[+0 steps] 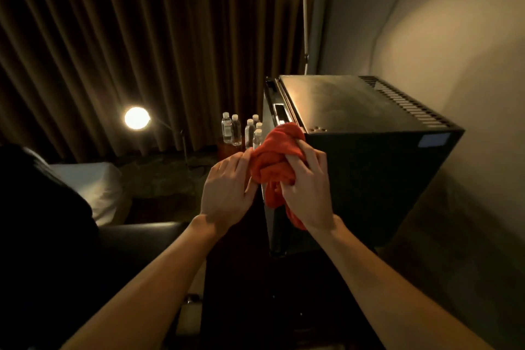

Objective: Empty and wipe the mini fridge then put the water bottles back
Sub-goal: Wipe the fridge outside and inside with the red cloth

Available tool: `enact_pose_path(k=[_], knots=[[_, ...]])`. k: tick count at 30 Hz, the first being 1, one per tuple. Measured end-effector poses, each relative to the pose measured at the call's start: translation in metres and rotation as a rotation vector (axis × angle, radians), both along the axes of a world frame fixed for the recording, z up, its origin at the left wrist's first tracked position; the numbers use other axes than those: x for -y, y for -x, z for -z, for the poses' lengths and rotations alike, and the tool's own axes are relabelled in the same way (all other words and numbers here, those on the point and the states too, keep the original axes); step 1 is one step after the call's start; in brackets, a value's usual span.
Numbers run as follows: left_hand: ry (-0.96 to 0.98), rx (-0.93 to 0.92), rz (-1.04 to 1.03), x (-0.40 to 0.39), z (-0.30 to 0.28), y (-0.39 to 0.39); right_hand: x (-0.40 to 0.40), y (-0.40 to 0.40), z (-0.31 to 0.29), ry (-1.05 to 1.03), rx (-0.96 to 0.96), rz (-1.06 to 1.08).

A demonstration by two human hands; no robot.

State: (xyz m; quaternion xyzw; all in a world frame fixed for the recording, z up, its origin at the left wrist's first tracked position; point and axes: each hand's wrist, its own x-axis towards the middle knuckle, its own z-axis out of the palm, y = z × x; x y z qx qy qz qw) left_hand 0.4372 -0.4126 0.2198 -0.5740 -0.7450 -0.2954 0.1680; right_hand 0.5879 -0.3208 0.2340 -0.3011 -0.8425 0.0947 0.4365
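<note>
- The bunched red cloth (274,162) sits between both hands, in front of the mini fridge's (369,167) near top corner.
- The right hand (305,187) grips it, fingers curled into the folds; a tail hangs below the palm.
- The left hand (227,189) pinches its left edge with bent fingertips.
- Water bottles (241,131) stand clustered just left of the fridge, before dark curtains (127,37).
</note>
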Motion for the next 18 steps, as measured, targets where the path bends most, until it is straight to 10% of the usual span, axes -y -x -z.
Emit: enact_pose_path(k=[18], knots=[[0.053, -0.146, 0.268, -0.082, -0.06, 0.12, -0.017, 0.055, -0.088, 0.124, 0.152, 0.414]])
